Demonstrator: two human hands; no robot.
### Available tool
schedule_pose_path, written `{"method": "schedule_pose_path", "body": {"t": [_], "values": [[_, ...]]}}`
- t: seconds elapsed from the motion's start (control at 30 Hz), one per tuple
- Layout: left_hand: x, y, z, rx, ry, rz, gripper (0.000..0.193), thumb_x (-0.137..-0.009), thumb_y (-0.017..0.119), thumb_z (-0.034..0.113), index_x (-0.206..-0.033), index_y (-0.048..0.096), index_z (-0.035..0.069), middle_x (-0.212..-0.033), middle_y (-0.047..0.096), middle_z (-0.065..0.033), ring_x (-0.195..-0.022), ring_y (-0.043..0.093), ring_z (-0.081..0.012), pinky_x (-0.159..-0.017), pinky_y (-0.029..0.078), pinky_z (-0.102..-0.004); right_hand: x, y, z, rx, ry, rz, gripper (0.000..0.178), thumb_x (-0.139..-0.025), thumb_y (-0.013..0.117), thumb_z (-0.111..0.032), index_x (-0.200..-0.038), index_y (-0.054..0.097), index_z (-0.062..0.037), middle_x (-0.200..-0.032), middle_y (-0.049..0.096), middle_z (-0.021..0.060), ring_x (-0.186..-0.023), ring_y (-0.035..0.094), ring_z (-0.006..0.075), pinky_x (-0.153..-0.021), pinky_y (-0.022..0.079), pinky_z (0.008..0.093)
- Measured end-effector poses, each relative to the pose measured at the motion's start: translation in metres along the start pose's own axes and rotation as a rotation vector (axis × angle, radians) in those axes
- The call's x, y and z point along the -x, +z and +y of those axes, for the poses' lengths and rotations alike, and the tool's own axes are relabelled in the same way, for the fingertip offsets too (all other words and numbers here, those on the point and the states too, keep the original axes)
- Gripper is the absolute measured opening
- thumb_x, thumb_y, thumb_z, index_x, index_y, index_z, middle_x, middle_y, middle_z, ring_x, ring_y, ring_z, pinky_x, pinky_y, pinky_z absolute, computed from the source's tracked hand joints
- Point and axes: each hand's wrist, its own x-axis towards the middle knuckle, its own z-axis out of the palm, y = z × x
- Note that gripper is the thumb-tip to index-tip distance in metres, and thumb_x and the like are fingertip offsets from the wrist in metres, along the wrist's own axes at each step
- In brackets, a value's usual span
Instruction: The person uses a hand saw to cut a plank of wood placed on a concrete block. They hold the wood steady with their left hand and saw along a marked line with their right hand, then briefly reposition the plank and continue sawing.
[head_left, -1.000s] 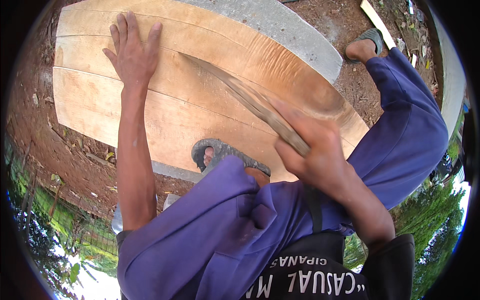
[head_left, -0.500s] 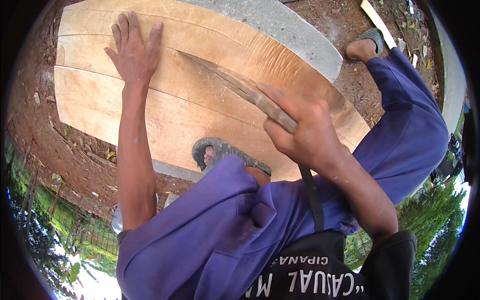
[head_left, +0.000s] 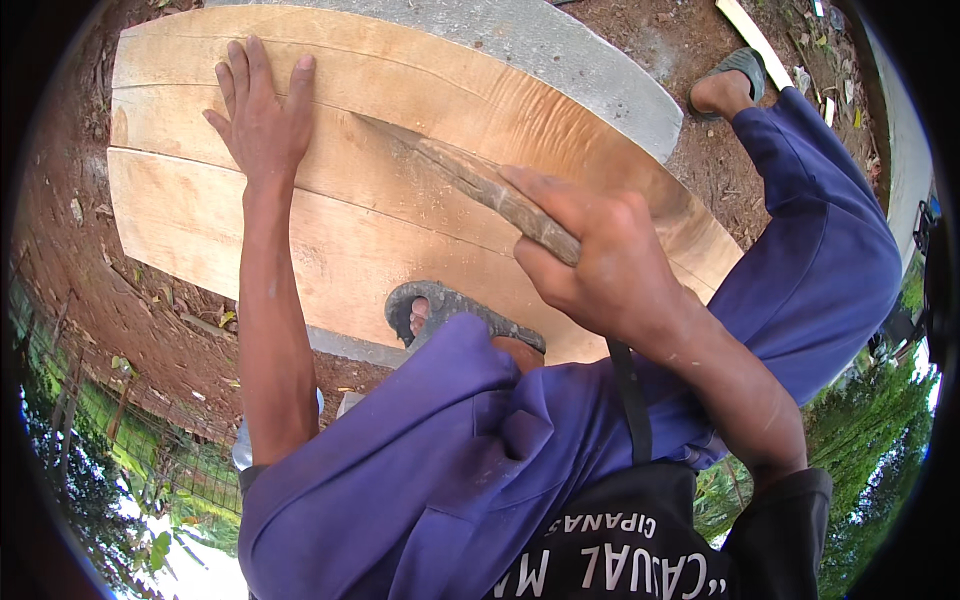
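Observation:
My right hand (head_left: 600, 250) is wrapped round the worn wooden handle (head_left: 490, 198) of what looks like a hand saw. Its narrow blade (head_left: 385, 130) shows nearly edge-on, teeth hidden, and meets a thin plywood sheet (head_left: 200, 205) at a long line running in from the left edge. Fine pale dust lies beside the blade. Flat on the sheet, left of the blade tip, rests my left hand (head_left: 265, 125), fingers spread and holding nothing. Other long lines cross the sheet, roughly parallel to this one.
My sandalled foot (head_left: 440, 310) stands on the sheet's near side; the other foot (head_left: 728, 88) is on the soil at far right. A grey concrete slab (head_left: 590, 75) lies beneath the sheet. Beyond my right foot is a pale wood strip (head_left: 750, 40). Wire fencing (head_left: 150, 440) shows at lower left.
My right hand and the saw have shifted slightly left and toward me. My left hand stays flat on the sheet; the whole view has dipped a little.

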Motion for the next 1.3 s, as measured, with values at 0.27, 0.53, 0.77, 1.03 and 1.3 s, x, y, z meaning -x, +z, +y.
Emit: {"method": "schedule_pose_path", "body": {"t": [0.27, 0.53, 0.77, 1.03, 1.3], "values": [[0.005, -0.007, -0.004, -0.036, 0.006, 0.019, 0.081, -0.102, 0.046, 0.065, -0.163, 0.032, 0.013, -0.171, 0.025, -0.0119, -0.159, 0.018, -0.0338, -0.123, 0.009, -0.0682, 0.085, -0.068, -0.026, 0.033, 0.02, -0.092, 0.075, -0.067, 0.076, 0.002, -0.14, 0.058, 0.0077, -0.103, 0.074, 0.0237, -0.082, 0.076, 0.0351, -0.072, 0.061, 0.0407], [0.01, -0.005, -0.008, -0.024, 0.011, -0.014, 0.087, -0.099, 0.045, 0.072, -0.163, 0.033, 0.014, -0.171, 0.026, -0.0126, -0.159, 0.018, -0.0342, -0.122, 0.009, -0.0705, 0.038, -0.027, -0.002, -0.037, 0.037, -0.105, 0.067, -0.075, 0.074, 0.0, -0.14, 0.06, 0.0007, -0.091, 0.073, 0.0209, -0.076, 0.075, 0.0351, -0.072, 0.06, 0.0389], [0.003, -0.006, -0.001, 0.004, 0.02, 0.027, 0.083, -0.101, 0.047, 0.066, -0.163, 0.032, 0.013, -0.171, 0.026, -0.0132, -0.159, 0.019, -0.0355, -0.123, 0.009, -0.0692, 0.063, -0.04, -0.017, -0.03, 0.089, -0.019, 0.065, -0.075, 0.074, 0.0, -0.139, 0.061, 0.0022, -0.09, 0.074, 0.0208, -0.077, 0.075, 0.0373, -0.074, 0.06, 0.0404], [0.005, -0.008, -0.006, -0.022, -0.01, 0.001, 0.086, -0.1, 0.044, 0.071, -0.164, 0.031, 0.014, -0.171, 0.026, -0.0124, -0.159, 0.017, -0.0345, -0.123, 0.008, -0.0697, 0.065, -0.043, -0.014, -0.022, 0.053, -0.021, 0.069, -0.072, 0.074, 0.002, -0.139, 0.06, 0.004, -0.097, 0.074, 0.0247, -0.083, 0.076, 0.0392, -0.072, 0.061, 0.0406], [0.003, -0.002, 0.005, 0.008, -0.002, -0.013, 0.086, -0.101, 0.044, 0.069, -0.164, 0.031, 0.013, -0.171, 0.025, -0.013, -0.16, 0.016, -0.0343, -0.123, 0.008, -0.0694, 0.019, -0.006, -0.011, -0.019, 0.147, -0.084, 0.067, -0.074, 0.077, 0.0, -0.139, 0.06, 0.0037, -0.097, 0.075, 0.0226, -0.081, 0.076, 0.0361, -0.072, 0.061, 0.0401]]}}
